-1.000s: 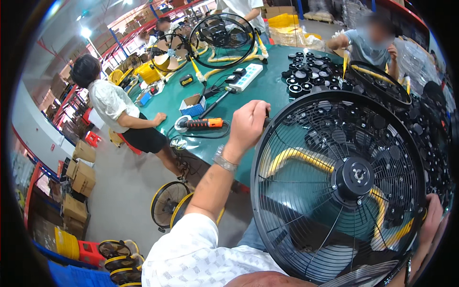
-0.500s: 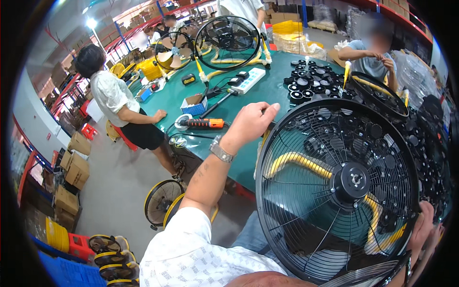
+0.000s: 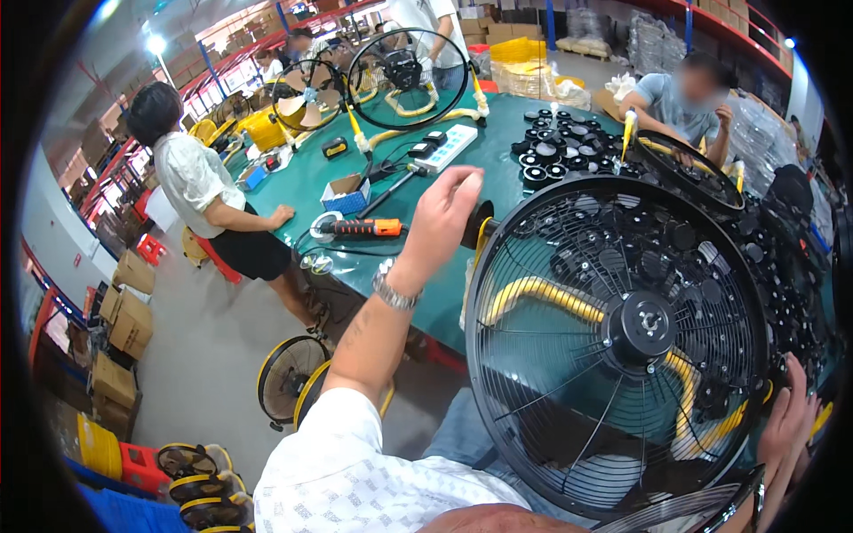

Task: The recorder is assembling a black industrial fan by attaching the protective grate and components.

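Observation:
A large round black fan (image 3: 641,330) with a wire grille stands upright right in front of me, its yellow tubular stand (image 3: 544,291) showing through the grille. At the fan's left edge my left hand (image 3: 442,222) is raised, fingers stretched upward and holding nothing. Just right of its palm a dark round knob (image 3: 480,224) sticks out from the fan's side. My right hand (image 3: 785,417) is beside the lower right rim, its fingers extended and apart; whether it touches the rim I cannot tell.
On the green table (image 3: 400,275) are an orange-and-black power tool (image 3: 369,228), a blue box (image 3: 345,194), a white power strip (image 3: 448,149) and many black round caps (image 3: 569,147). Other fans (image 3: 404,78) stand farther back. A co-worker (image 3: 191,178) stands left; another (image 3: 675,102) is across the table.
My left hand has turned, its fingers now pointing up, and the dark knob beside it has come into sight. My right fingers have straightened. The whole view has shifted slightly.

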The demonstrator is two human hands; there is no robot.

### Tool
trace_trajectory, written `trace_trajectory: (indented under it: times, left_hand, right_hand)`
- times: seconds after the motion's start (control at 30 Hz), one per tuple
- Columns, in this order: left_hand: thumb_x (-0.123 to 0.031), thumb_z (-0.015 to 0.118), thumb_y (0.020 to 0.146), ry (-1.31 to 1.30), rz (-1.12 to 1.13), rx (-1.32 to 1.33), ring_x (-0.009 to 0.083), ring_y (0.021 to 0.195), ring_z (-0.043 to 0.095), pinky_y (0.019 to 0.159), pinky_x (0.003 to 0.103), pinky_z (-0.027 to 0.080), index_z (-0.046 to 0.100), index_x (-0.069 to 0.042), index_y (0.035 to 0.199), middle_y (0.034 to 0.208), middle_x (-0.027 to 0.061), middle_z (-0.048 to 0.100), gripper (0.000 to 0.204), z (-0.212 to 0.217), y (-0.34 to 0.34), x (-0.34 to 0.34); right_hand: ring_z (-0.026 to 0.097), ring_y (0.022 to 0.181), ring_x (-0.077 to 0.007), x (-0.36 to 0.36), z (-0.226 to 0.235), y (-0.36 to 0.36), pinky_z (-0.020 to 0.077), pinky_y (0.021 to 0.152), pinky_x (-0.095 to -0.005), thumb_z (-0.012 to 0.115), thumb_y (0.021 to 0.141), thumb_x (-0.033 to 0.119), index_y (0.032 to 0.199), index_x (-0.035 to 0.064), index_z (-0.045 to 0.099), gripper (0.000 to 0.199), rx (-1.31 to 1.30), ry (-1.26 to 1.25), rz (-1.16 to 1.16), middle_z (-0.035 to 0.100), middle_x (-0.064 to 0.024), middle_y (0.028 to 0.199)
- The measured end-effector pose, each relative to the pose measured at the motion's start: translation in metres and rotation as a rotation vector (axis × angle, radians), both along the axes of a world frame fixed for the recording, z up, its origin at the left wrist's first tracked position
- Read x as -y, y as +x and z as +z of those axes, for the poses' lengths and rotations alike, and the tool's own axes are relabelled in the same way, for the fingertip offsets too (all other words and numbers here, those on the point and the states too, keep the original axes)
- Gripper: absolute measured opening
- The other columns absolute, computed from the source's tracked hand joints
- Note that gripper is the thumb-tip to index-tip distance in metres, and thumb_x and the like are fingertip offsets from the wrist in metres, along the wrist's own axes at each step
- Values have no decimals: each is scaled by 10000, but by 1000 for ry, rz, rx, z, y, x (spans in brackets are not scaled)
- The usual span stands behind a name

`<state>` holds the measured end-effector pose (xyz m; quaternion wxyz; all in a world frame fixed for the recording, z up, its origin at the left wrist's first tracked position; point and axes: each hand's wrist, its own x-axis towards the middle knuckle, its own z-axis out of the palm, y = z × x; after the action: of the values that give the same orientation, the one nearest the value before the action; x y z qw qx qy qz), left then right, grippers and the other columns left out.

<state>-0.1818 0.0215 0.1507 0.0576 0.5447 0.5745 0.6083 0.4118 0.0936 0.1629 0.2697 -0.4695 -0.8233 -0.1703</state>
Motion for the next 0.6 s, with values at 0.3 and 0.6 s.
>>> trace_trajectory:
  times: [0.3,0.6]
  left_hand:
    - [-169,524,977,477,-56,-80,206,873,650,789,304,517,654,32,1005,1005,153,690,241,-38,16,-22]
    - [-187,477,1007,102,-30,147,199,1049,620,950,315,460,623,38,1111,1163,130,615,288,-8,5,-1]
  right_hand:
    - [539,957,-163,-71,-12,13,410,898,-299,486,1035,307,1061,-20,626,356,-564,-658,-109,596,-66,1012]
    - [543,1191,-256,-17,-14,-3,381,1047,-354,387,1062,178,1211,-46,588,336,-402,-79,146,590,-160,1228]
